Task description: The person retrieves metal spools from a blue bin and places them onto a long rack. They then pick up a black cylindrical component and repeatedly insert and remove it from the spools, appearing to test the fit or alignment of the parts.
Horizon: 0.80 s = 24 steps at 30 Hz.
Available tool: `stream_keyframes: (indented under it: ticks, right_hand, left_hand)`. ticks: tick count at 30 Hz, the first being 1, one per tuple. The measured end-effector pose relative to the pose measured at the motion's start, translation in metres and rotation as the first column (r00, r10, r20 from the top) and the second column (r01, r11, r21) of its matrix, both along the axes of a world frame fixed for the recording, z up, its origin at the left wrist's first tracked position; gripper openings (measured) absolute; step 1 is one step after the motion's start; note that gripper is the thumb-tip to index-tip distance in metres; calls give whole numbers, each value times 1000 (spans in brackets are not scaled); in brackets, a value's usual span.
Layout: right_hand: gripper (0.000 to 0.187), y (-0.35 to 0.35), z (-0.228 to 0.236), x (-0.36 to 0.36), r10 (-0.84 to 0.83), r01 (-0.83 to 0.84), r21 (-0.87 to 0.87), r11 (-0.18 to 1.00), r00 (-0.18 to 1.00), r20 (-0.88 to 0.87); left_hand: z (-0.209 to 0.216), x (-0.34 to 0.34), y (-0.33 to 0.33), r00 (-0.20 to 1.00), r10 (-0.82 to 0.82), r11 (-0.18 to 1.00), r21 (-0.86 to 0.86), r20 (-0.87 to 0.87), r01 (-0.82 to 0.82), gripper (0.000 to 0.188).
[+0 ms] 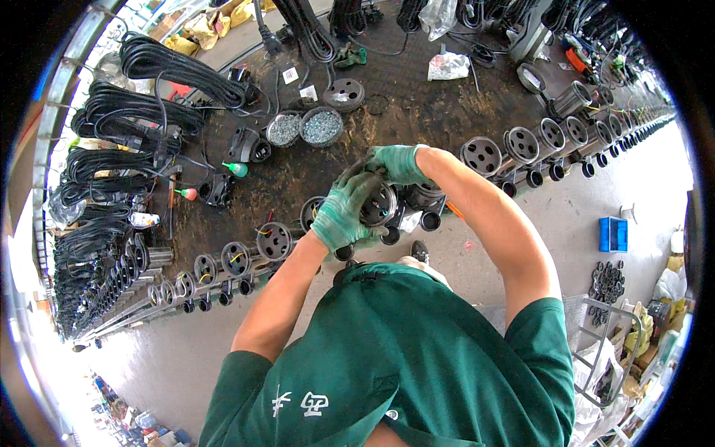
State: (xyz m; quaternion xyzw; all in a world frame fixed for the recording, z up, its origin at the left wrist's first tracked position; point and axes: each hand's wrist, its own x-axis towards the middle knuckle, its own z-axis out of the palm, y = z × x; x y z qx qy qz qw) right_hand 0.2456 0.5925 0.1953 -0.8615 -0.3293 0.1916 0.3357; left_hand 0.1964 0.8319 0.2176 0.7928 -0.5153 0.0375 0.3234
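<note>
Both my hands wear green gloves and meet over the front edge of a dark workbench (pixel 417 104). My left hand (pixel 341 212) wraps around a round black metal housing (pixel 377 206) with holes in its face. My right hand (pixel 393 162) grips the same housing from above and behind. More of these round housings (pixel 480 155) stand in a row along the bench edge, to the right and to the left (pixel 274 240) of my hands.
Two round dishes of small screws (pixel 320 125) sit behind my hands. Coiled black power cables (pixel 141 112) pile up at the back left. A green-tipped bottle (pixel 236 169) and a red-tipped bottle (pixel 186 194) lie on the bench. A blue box (pixel 613 234) sits on the floor at right.
</note>
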Motion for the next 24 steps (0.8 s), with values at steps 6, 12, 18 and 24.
stream_keyframes:
  ticks: [6, 12, 18, 24]
  right_hand:
    - [28, -2, 37, -6, -187, 184, -107, 977, 982, -16]
    - [34, -4, 41, -17, -326, 325, -10, 945, 945, -14]
    - [33, -16, 48, -28, -315, 319, -230, 920, 947, 53]
    - [29, -10, 67, -43, -342, 357, -366, 859, 934, 107]
  left_hand:
    - [3, -1, 0, 999, 47, 998, 50, 21, -48, 116]
    - [-1, -1, 1, 992, 128, 989, 68, -7, -128, 114]
    - [7, -6, 1, 984, 176, 983, 63, -6, -175, 113]
    - [8, -6, 3, 986, 169, 985, 33, 13, -169, 113]
